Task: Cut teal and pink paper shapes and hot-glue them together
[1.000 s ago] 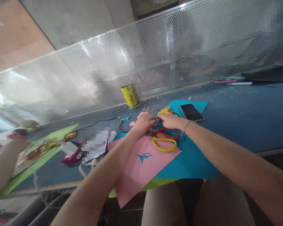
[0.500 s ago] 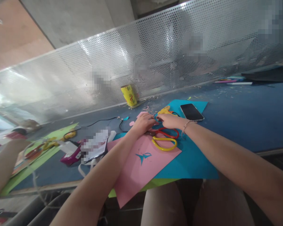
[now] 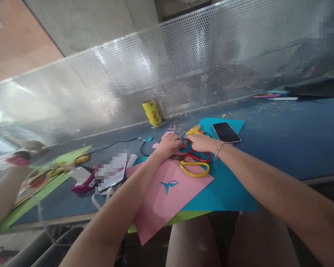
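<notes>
Barely a nudge: the yellow loop of the scissors (image 3: 196,162) sits a touch higher and further right than a second ago, while both my hands hold their spots. So whatever is going on at my fingertips goes on in the same place, no ground gained that I can see.

Those scissors lie at the centre of the frame, yellow and red loops facing the lower right, dark pivot just beside my left hand, blades out of sight under it. Left hand (image 3: 171,145) now: palm down, fingers bent, pressed low by some small pink paper, and I cannot tell whether they pinch anything. Right hand (image 3: 193,142) comes in to meet it, knuckles up, fingers curled tight; what they grip, if anything, is hidden. Both forearms rise from the bottom corners, closing in a V.

Outward we go! Pink sheet (image 3: 161,211) under the loops, bearing a teal shape (image 3: 167,186); blue sheet (image 3: 228,193) beneath that, right of centre. Just past my right hand, a yellow tool (image 3: 194,129), then a dark-screened phone (image 3: 226,132). Further up the tabletop (image 3: 284,141), a yellow packet (image 3: 152,112) leans by the perforated panel (image 3: 183,55).
</notes>
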Demonstrator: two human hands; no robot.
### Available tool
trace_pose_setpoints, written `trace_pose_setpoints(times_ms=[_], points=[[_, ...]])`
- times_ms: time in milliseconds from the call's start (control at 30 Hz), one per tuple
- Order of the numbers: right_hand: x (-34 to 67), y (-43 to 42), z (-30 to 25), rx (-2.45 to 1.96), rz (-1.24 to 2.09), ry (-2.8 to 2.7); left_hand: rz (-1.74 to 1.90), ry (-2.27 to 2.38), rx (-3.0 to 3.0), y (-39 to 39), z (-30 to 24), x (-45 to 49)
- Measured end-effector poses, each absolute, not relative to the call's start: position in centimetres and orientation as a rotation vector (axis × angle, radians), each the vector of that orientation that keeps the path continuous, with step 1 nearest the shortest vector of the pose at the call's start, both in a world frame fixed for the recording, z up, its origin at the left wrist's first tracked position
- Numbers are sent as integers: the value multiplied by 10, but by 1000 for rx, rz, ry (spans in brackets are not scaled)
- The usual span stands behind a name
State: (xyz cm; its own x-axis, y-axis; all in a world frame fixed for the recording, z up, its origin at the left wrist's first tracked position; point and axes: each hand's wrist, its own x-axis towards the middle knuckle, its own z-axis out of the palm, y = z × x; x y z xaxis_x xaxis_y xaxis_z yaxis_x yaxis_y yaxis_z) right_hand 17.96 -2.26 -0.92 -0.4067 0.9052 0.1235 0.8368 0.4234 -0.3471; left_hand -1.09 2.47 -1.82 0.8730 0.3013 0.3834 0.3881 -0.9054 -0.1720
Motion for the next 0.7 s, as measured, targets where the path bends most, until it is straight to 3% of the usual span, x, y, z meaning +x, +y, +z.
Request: trace_pose_setpoints(times_ms=[700], points=[[183, -26, -6, -1459, 389, -2467, -612, -920, -3059, 13, -8, -18]])
